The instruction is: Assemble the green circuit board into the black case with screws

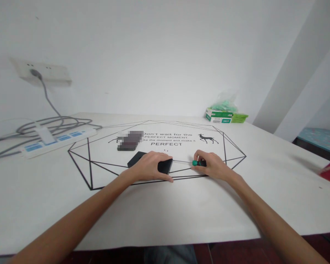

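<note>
Left hand (151, 165): closed over a flat black box (165, 167), which lies on the desk (165, 216). Right hand (212, 165): gripping the green-and-black handle of a screwdriver (199, 163), right of the box, its shaft pointing at the box's right edge. Contact at the tip: cannot be determined. Pixelated dark object (130, 141): beyond the box, slightly left.
</note>
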A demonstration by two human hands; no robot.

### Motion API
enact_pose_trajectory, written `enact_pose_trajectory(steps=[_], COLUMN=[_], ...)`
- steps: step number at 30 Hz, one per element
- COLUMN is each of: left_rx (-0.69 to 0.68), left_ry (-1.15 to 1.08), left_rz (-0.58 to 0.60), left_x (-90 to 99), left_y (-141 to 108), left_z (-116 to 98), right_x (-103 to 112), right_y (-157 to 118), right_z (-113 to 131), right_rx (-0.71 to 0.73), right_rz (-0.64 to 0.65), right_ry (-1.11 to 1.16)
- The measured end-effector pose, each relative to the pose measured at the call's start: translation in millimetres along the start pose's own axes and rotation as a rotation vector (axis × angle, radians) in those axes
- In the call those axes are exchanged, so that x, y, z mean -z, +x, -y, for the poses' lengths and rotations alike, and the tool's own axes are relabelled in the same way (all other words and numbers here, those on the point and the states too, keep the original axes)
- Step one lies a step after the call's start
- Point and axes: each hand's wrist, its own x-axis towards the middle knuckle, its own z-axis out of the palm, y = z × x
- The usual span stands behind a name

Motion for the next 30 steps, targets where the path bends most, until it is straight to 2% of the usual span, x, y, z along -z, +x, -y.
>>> enact_pose_trajectory(steps=[6, 15, 21, 25, 30], left_rx=[0.001, 0.031, 0.044, 0.037, 0.030], left_ry=[0.017, 0.039, 0.068, 0.076, 0.063], left_rz=[-0.021, -0.019, -0.010, 0.011, 0.010], left_x=[-2.4, -4.2, -3.9, -0.5, 1.4], left_y=[-1, -1, -1, -1, -1], left_z=[0, -2, -5, -9, -11], right_x=[2, -1, -5, -6, -4], right_y=[-1, 1, 1, 0, 2], right_z=[7, 1, 9, 9, 2], right_rx=[-0.028, 0.036, -0.070, -0.065, -0.070], right_rz=[0.002, -0.043, 0.023, -0.030, 0.003], right_ry=[-0.017, -0.108, -0.185, -0.226, -0.232])
